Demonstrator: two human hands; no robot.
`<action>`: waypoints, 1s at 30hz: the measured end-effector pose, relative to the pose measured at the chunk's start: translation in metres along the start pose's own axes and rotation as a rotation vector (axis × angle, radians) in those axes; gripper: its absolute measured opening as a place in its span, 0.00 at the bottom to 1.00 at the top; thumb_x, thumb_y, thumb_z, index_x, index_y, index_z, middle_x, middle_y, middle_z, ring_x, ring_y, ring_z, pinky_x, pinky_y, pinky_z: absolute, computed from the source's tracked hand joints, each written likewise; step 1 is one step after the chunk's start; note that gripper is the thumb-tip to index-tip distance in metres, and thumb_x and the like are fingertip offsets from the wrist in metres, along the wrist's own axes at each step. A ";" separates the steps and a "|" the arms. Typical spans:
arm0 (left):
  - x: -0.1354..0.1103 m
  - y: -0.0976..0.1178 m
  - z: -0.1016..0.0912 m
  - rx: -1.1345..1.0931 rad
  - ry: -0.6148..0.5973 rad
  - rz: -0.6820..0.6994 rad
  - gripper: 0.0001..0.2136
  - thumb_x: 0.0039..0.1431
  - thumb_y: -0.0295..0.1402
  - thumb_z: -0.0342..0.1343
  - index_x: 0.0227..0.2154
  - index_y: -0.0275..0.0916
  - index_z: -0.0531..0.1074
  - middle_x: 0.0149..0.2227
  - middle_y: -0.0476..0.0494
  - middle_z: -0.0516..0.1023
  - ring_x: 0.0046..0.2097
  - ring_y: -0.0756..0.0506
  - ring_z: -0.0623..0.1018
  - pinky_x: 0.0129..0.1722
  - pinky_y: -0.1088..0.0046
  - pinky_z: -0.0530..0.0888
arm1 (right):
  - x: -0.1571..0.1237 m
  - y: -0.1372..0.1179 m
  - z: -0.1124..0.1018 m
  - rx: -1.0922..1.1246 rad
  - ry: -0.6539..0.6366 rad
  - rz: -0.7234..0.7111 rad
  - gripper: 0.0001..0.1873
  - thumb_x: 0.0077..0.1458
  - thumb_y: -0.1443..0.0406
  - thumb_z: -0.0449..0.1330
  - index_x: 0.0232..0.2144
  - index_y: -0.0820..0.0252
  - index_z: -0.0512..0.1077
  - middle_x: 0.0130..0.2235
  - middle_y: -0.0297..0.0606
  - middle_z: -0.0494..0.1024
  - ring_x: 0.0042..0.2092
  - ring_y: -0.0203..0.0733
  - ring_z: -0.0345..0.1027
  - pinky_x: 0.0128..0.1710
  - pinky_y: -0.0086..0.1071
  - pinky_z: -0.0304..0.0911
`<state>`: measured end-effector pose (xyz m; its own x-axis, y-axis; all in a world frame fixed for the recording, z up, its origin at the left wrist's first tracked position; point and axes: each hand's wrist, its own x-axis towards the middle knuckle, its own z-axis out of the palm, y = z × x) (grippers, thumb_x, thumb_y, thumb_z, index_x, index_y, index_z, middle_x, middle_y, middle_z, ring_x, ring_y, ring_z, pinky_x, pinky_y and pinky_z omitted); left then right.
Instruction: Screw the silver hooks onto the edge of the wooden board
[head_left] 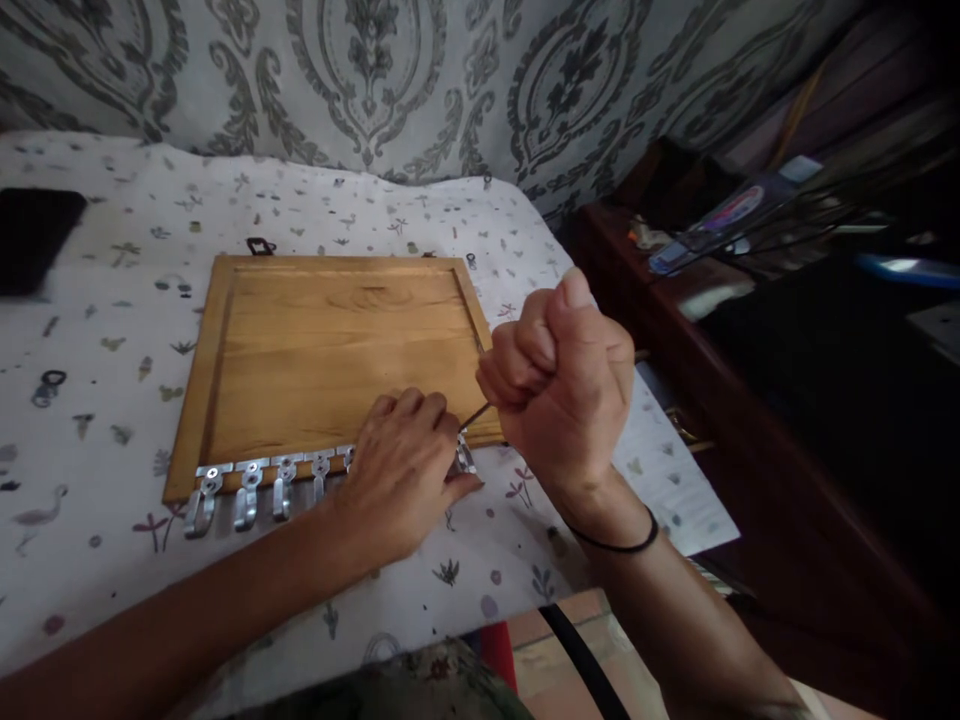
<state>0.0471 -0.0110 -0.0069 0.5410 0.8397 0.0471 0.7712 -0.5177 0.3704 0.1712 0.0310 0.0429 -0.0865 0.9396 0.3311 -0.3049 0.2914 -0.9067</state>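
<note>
A framed wooden board (345,350) lies flat on the table. Along its near edge runs a metal hook rail (251,480) with several silver hooks pointing toward me. My left hand (409,475) lies palm down over the right part of the rail, its fingers bent on the board and its thumb beside the rightmost hook (465,458). In a fist above the board's right corner, thumb up, my right hand (562,380) grips a tool like a screwdriver. Only its thin dark shaft (475,416) shows, slanting down to the rightmost hook; the handle is hidden inside the fist.
A printed white cloth (112,350) covers the table. A black phone-like object (37,240) lies at far left. Beyond the table's right edge, a dark wooden unit (637,270) bears a clear bottle (735,215) and cables. A patterned grey curtain (367,80) hangs behind.
</note>
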 end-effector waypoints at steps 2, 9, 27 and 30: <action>0.000 0.000 0.000 -0.007 -0.009 -0.002 0.18 0.62 0.46 0.65 0.44 0.35 0.78 0.47 0.38 0.79 0.52 0.35 0.75 0.52 0.52 0.72 | -0.002 -0.001 0.002 0.001 -0.086 0.024 0.36 0.65 0.46 0.62 0.17 0.56 0.49 0.18 0.24 0.43 0.18 0.29 0.34 0.15 0.29 0.39; 0.001 0.000 -0.002 -0.019 -0.046 -0.007 0.18 0.64 0.47 0.63 0.45 0.35 0.77 0.51 0.37 0.79 0.54 0.34 0.74 0.53 0.51 0.72 | -0.001 0.001 0.007 -0.008 -0.156 0.010 0.36 0.64 0.48 0.64 0.16 0.55 0.49 0.19 0.24 0.43 0.18 0.29 0.37 0.14 0.27 0.44; -0.001 -0.003 0.002 0.036 0.007 0.026 0.20 0.65 0.49 0.62 0.44 0.34 0.77 0.47 0.38 0.79 0.52 0.33 0.75 0.51 0.52 0.72 | -0.019 -0.003 0.001 -0.195 0.084 -0.099 0.20 0.64 0.52 0.66 0.27 0.55 0.67 0.29 0.31 0.71 0.32 0.35 0.67 0.37 0.31 0.68; -0.001 -0.003 0.001 0.040 0.024 0.032 0.20 0.64 0.50 0.62 0.44 0.35 0.77 0.47 0.38 0.78 0.52 0.34 0.75 0.50 0.53 0.72 | -0.022 -0.006 0.004 -0.191 0.140 -0.108 0.20 0.65 0.50 0.64 0.28 0.56 0.69 0.30 0.31 0.71 0.31 0.34 0.67 0.36 0.31 0.67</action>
<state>0.0446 -0.0105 -0.0095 0.5578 0.8261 0.0804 0.7667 -0.5500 0.3312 0.1710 0.0082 0.0422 0.0728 0.9129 0.4015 -0.1197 0.4077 -0.9052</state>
